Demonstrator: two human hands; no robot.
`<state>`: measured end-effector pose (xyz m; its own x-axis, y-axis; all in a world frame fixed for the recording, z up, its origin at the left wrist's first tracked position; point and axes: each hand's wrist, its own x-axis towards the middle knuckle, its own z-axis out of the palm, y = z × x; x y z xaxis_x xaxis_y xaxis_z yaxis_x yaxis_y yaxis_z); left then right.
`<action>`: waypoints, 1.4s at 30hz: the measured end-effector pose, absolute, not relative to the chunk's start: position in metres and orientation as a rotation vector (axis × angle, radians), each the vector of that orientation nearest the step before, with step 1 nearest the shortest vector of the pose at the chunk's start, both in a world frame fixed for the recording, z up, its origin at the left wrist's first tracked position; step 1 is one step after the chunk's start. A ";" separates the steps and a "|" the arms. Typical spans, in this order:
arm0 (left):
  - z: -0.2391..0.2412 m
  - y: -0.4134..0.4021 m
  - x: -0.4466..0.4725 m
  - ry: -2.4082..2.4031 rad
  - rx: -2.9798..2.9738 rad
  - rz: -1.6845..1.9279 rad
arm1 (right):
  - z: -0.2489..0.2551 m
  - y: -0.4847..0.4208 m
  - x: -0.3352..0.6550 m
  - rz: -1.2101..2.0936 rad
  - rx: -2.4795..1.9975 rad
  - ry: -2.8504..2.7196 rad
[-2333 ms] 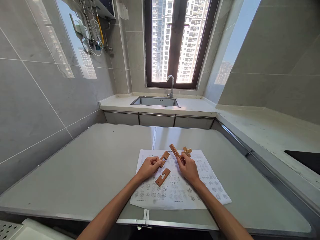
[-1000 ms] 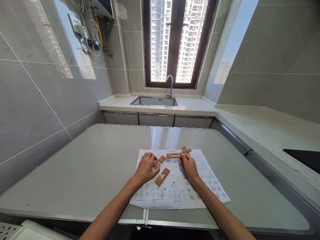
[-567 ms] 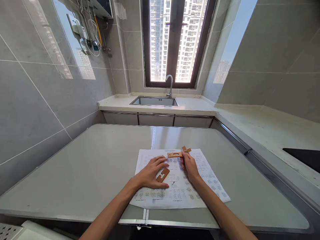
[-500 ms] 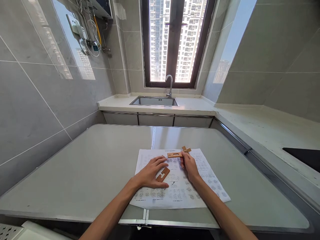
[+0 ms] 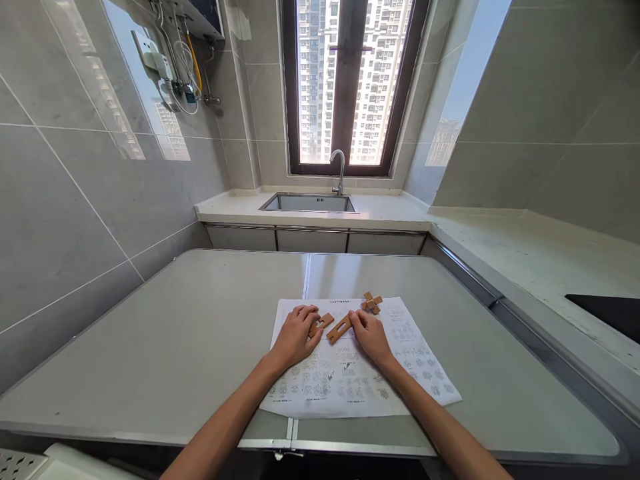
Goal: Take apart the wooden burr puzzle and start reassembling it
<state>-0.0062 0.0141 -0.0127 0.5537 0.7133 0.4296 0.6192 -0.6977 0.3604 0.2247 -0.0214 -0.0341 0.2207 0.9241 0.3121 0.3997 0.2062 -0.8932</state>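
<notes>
A kitchen: sink, tap, counter, apparently a water heater too

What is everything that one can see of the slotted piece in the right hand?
The slotted piece is a flat, oblong brown bar, apparently wooden, with a long opening and a dark mark near its nearer end. It slants over the printed sheet, its farther end held by the right hand; whether it touches the sheet is unclear.

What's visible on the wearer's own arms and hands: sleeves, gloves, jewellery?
The left hand and right hand show no gloves, rings or watch. The left arm and right arm are bare, no sleeves in view.
</notes>
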 end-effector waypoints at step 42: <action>-0.020 0.016 -0.008 1.138 2.671 0.785 | -0.030 -0.028 0.218 0.657 -1.191 -1.680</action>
<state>-0.0083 0.0161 -0.0205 0.5796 0.7038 0.4108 0.6342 -0.7061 0.3150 0.2182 -0.0284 -0.0299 -0.0844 0.9192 0.3846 0.4148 0.3834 -0.8252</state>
